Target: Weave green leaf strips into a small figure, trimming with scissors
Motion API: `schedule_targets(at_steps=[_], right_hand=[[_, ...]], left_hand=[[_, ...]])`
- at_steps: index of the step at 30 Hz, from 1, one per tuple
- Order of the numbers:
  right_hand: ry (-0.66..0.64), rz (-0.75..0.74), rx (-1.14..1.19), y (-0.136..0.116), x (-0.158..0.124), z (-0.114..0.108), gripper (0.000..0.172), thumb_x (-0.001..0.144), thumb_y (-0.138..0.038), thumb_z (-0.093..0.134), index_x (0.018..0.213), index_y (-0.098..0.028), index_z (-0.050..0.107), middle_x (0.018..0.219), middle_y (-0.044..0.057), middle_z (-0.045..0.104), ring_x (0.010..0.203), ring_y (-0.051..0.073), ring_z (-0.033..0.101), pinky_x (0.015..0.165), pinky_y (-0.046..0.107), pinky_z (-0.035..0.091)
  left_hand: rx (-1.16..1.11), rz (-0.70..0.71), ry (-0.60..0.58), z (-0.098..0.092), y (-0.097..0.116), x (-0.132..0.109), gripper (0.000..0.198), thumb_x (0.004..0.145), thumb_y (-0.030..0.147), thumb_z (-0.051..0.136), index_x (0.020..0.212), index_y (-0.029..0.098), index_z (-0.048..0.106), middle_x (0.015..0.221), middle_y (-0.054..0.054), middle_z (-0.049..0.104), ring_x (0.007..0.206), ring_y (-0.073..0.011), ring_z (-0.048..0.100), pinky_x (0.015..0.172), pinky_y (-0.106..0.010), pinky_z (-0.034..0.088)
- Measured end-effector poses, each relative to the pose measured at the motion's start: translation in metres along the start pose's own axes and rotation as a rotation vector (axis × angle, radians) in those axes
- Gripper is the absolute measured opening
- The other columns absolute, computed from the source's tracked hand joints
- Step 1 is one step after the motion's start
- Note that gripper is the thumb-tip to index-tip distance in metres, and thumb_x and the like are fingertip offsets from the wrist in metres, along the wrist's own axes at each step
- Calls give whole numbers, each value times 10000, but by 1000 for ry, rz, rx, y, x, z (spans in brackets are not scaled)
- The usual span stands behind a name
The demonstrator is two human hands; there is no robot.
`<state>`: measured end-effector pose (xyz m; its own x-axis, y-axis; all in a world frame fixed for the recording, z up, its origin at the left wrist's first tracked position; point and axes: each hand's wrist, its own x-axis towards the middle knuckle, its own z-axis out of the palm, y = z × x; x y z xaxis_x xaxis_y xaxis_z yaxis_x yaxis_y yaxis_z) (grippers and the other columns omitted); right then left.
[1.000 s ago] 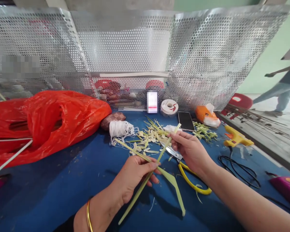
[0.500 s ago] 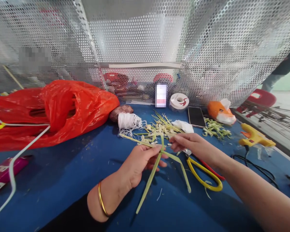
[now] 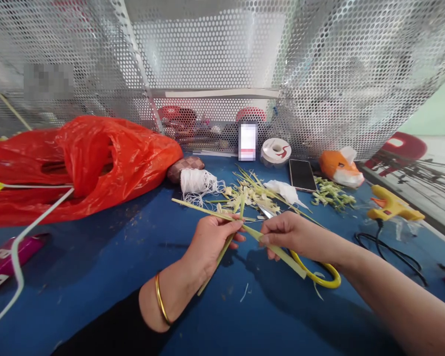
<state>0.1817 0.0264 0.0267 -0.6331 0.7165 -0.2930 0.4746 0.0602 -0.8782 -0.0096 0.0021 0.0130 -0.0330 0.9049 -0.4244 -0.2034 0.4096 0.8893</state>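
Pale green leaf strips (image 3: 203, 209) cross one another at the fingertips of my left hand (image 3: 215, 235), which pinches them where they meet. One strip runs up to the left, a short one points up, and another hangs down behind the hand. My right hand (image 3: 287, 235) pinches the strip (image 3: 291, 263) that reaches out to the right and holds it fairly straight. Yellow-handled scissors (image 3: 330, 282) lie on the blue table (image 3: 133, 277), partly hidden under my right hand. A heap of leaf trimmings (image 3: 250, 193) lies just beyond the hands.
White thread (image 3: 196, 181) stands left of the trimmings, near a red plastic bag (image 3: 133, 163). A phone (image 3: 302, 174), ribbon roll (image 3: 276, 151) and fox-shaped tissue holder (image 3: 340, 168) sit at the back. At right is a yellow glue gun (image 3: 391, 205); at left, a purple power strip (image 3: 13, 259).
My right hand has taken hold of the right-hand strip, which hung bent before, and pulled it straighter. My left hand has turned slightly, and the lower strip has swung left behind it.
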Motion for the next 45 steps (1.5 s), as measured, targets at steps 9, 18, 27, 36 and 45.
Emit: schedule_targets(at_steps=[9,18,27,36,45], right_hand=[[682,-289,-419,-10,-5,-1,239,884,-382,552,865,-206,714,870,46,695,784,178,611,709,295,441],[196,-159,174,-9,5,28,131,784,-260,656,693,-176,613,637,-31,560,603,109,509,585,239,417],[411,-832,-815,-22,-14,45,219,915,-120,440,811,-161,628,672,27,599,620,154,520,604,319,349],[303,-756,-1355,-6,-3,59,185,876,-68,443,903,-128,616,770,65,627,658,208,550,607,351,372],[390,-978,-1225,-8,-4,64,280,930,-100,402,1099,-70,623,758,64,638,654,193,546,707,374,459]], left_hand=[[271,-85,-487,-3,2,-13,236,762,355,676,744,121,701,602,-26,644,462,-90,580,400,-178,364],[480,-200,-644,7,-16,-19,160,750,277,641,684,133,669,545,3,621,407,-96,559,381,-192,386],[27,-61,-215,-2,-8,-2,219,739,350,697,721,134,662,576,-5,608,418,-77,506,381,-192,299],[-234,-187,-119,-6,6,-2,149,873,231,595,811,123,677,682,-31,657,591,-101,634,477,-169,441],[-369,-150,-201,-1,0,-4,171,853,136,575,692,130,633,614,-24,633,545,-98,591,572,-202,495]])
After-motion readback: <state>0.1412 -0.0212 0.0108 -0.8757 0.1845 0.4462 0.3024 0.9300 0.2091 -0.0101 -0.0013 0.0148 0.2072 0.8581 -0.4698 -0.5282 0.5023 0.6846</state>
